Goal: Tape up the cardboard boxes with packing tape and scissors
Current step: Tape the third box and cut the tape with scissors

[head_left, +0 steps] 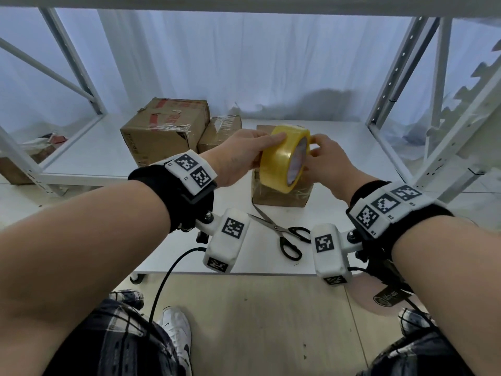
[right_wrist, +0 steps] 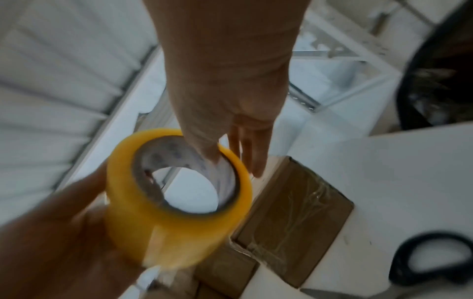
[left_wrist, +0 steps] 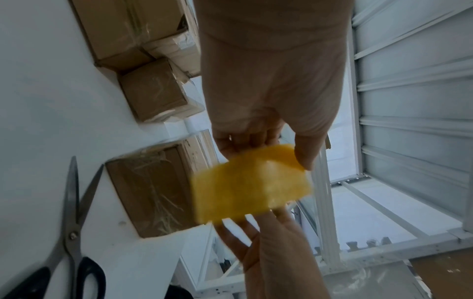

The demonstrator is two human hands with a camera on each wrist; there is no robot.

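Observation:
A yellow packing tape roll hangs in the air between both hands, above a small cardboard box with clear tape on it. My left hand grips the roll's outer band from the left. My right hand pinches its right rim; in the right wrist view the thumb of that right hand sits inside the tape roll core with the fingers outside. Black-handled scissors lie partly spread on the white table in front of the box. The left wrist view shows the tape roll blurred under my left hand.
A large taped box and a smaller box stand at the back left of the white table. White shelving posts rise on both sides, with a beam overhead. The table's front edge is close to my knees.

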